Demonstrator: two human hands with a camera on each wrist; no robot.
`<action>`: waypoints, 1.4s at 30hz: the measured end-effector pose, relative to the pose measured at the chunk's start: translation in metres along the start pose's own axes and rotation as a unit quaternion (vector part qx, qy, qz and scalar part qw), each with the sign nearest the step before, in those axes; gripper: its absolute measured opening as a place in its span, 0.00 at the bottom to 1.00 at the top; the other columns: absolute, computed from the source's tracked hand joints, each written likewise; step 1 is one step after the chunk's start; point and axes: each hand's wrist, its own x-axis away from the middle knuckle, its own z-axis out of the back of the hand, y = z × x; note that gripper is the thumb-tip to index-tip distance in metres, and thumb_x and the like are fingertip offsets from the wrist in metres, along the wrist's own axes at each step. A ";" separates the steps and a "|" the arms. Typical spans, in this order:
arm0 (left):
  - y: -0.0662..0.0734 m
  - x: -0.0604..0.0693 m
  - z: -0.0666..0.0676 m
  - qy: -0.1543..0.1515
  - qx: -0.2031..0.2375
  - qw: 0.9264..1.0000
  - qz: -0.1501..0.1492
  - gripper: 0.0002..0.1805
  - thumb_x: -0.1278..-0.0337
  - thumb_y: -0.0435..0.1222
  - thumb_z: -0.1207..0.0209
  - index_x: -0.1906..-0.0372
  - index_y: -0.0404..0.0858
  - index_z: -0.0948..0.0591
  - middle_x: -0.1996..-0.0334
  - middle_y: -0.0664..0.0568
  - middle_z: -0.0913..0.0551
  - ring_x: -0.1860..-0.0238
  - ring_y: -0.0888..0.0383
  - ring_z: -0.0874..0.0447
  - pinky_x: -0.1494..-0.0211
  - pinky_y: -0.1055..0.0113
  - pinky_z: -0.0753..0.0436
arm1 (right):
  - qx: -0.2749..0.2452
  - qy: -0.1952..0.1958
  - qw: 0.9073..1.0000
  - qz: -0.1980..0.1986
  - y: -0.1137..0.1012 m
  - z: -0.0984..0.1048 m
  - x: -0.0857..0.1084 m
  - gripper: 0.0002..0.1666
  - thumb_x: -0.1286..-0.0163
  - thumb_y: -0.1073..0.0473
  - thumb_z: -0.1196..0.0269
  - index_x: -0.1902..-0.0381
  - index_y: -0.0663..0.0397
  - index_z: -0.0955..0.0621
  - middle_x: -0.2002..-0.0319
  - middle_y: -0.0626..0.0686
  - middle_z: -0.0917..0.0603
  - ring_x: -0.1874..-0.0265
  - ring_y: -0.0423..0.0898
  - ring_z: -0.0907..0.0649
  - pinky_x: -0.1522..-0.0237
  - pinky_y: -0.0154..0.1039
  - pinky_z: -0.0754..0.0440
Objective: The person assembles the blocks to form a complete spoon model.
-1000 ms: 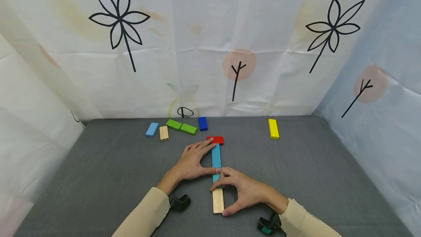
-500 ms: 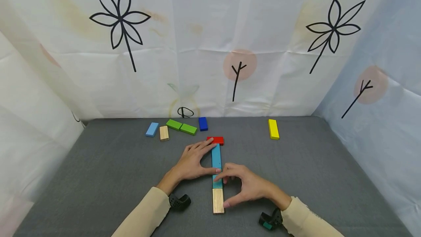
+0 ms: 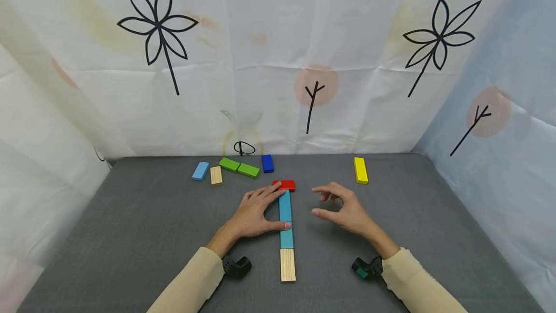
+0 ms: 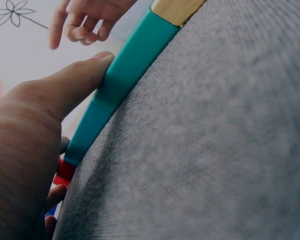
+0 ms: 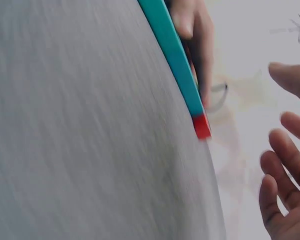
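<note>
A line of flat blocks runs toward the person: a red block (image 3: 286, 186) crosswise at the far end, two teal blocks (image 3: 285, 206) end to end, then a plain wooden block (image 3: 287, 265) nearest. My left hand (image 3: 252, 214) rests over the line, fingertips on the red block and the far teal block's end, thumb on the teal blocks near their joint. In the left wrist view the thumb (image 4: 85, 75) lies against the teal side. My right hand (image 3: 347, 209) hangs above the cloth right of the line, fingers loosely bent, holding nothing.
At the back left lie a light blue block (image 3: 201, 171), a small wooden block (image 3: 216, 176), two green blocks (image 3: 249, 170) and a dark blue block (image 3: 267, 163). A yellow block (image 3: 361, 170) lies back right. White printed fabric (image 3: 260, 37) walls the grey cloth (image 3: 152, 235).
My right hand has left the near teal and wooden blocks and moved away, to the right and toward the back. The left hand and the blocks have stayed put.
</note>
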 end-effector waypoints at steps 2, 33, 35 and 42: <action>0.000 0.000 0.000 0.000 0.002 1.000 -0.002 0.51 0.46 0.67 0.37 0.20 0.51 0.37 0.20 0.57 0.46 0.23 0.47 0.44 0.27 0.39 0.46 | 0.013 0.040 0.999 -0.015 0.010 0.007 0.001 0.30 0.47 0.76 0.25 0.45 0.67 0.18 0.62 0.59 0.20 0.62 0.58 0.21 0.60 0.52 0.24; -0.001 -0.001 -0.002 0.004 0.004 1.000 -0.001 0.51 0.47 0.67 0.36 0.20 0.51 0.37 0.20 0.57 0.45 0.23 0.47 0.44 0.27 0.39 0.47 | 0.168 0.189 0.926 -0.282 0.094 0.051 0.023 0.41 0.30 0.54 0.31 0.28 0.70 0.31 0.43 0.70 0.24 0.45 0.63 0.26 0.41 0.57 0.29; -0.001 0.000 -0.001 0.004 0.005 1.000 -0.002 0.51 0.46 0.67 0.36 0.20 0.51 0.37 0.20 0.57 0.45 0.23 0.47 0.44 0.27 0.39 0.47 | 0.172 0.176 0.926 -0.288 0.094 0.052 0.023 0.42 0.30 0.52 0.31 0.28 0.70 0.32 0.42 0.70 0.24 0.45 0.64 0.28 0.41 0.58 0.30; 0.000 0.000 0.000 0.002 0.004 1.000 -0.004 0.51 0.46 0.66 0.36 0.20 0.50 0.37 0.20 0.56 0.45 0.23 0.46 0.44 0.27 0.39 0.47 | 0.165 0.152 0.915 -0.334 0.090 0.055 0.017 0.46 0.30 0.46 0.32 0.26 0.68 0.35 0.40 0.69 0.26 0.42 0.65 0.31 0.41 0.60 0.35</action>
